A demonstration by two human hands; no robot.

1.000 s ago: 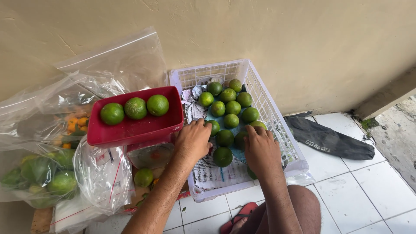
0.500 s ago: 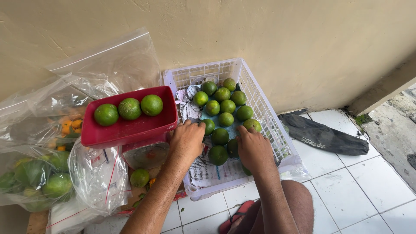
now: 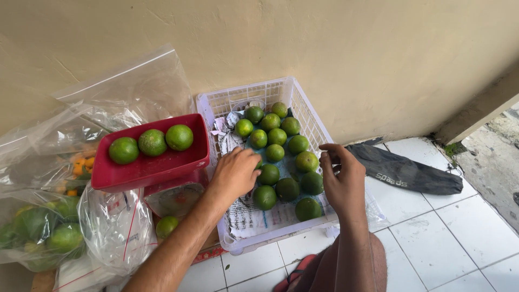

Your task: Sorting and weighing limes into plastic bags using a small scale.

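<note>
A white plastic basket [image 3: 254, 97] lined with newspaper [image 3: 248, 216] holds several green limes [image 3: 277, 136]. My left hand [image 3: 235, 173] reaches into its left side, knuckles up, fingers curled over a lime whose green edge shows at the fingertips. My right hand [image 3: 340, 181] hovers over the basket's right rim with its fingers loosely apart and nothing in it, just above the nearest limes [image 3: 307, 161]. Left of the basket a red scale tray [image 3: 151, 167] carries three limes [image 3: 152, 142].
Clear plastic bags [image 3: 113, 97] lean against the wall at left; one holds larger green fruit [image 3: 48, 238], another small orange fruit [image 3: 81, 165]. A loose lime [image 3: 167, 226] lies below the scale. A dark cloth pouch [image 3: 405, 173] lies on the white tiles to the right.
My right hand has lifted out of the limes and moved right to the basket's rim. My left hand has stayed low among the limes, shifting slightly left.
</note>
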